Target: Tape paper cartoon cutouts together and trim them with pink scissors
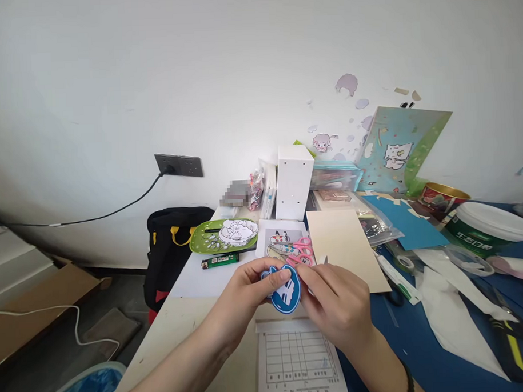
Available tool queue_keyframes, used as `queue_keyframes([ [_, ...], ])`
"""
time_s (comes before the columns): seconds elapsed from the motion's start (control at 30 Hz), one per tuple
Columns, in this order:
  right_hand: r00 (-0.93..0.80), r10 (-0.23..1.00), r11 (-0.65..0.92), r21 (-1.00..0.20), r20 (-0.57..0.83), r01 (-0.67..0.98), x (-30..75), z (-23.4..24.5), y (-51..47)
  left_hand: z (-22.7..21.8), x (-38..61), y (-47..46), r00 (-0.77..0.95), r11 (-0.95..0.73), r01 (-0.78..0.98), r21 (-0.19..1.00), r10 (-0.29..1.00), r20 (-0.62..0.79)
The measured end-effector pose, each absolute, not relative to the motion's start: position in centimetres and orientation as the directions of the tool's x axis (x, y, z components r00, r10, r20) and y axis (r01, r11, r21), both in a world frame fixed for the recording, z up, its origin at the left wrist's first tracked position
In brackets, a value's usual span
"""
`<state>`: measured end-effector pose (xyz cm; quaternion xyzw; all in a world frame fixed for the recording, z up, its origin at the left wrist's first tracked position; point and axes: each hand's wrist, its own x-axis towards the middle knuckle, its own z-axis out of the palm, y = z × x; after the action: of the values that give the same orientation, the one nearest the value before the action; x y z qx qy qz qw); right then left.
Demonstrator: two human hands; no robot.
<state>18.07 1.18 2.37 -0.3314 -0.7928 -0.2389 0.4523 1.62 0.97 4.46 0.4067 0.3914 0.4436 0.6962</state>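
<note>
Both hands hold a small blue and white paper cut-out [286, 292] above the near part of the table. My left hand [243, 296] pinches its left edge with thumb and fingers. My right hand [336, 305] pinches its right side, fingers curled. Pink-handled scissors [300, 249] lie just behind the hands on a printed picture sheet [277, 241]. A printed form with a grid [299, 360] lies under the hands.
A green tray [200, 239] with a drawn cut-out sits at the left, a green lighter [220, 260] in front of it. Beige card [344, 247], blue paper [406, 222], white box [293, 180], tubs [488, 228] and white tissue [452, 315] crowd the right. A black bag [167, 251] stands by the table's left edge.
</note>
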Motion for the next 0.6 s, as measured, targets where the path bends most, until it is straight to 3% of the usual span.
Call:
queue_keyframes([
  [0.17,-0.315,0.410,0.733,-0.104,0.856,0.672,17.92,2.41,1.21,4.22,1.64,1.09,0.319,0.264,-0.280,0.923,0.933,-0.170],
  [0.3,-0.261,0.560,0.766,-0.372,0.786,0.524,17.89,2.73,1.03,4.21,1.63,1.11,0.325,0.278,-0.287,0.917,0.928,-0.180],
  [0.43,-0.213,0.709,0.691,-0.603,0.672,0.398,17.85,2.98,0.71,4.32,1.66,1.15,0.333,0.281,-0.316,0.906,0.927,-0.171],
  [0.6,-0.182,0.735,0.667,-0.647,0.654,0.369,17.45,2.62,0.34,4.36,1.60,1.24,0.318,0.283,-0.366,0.887,0.933,-0.167],
])
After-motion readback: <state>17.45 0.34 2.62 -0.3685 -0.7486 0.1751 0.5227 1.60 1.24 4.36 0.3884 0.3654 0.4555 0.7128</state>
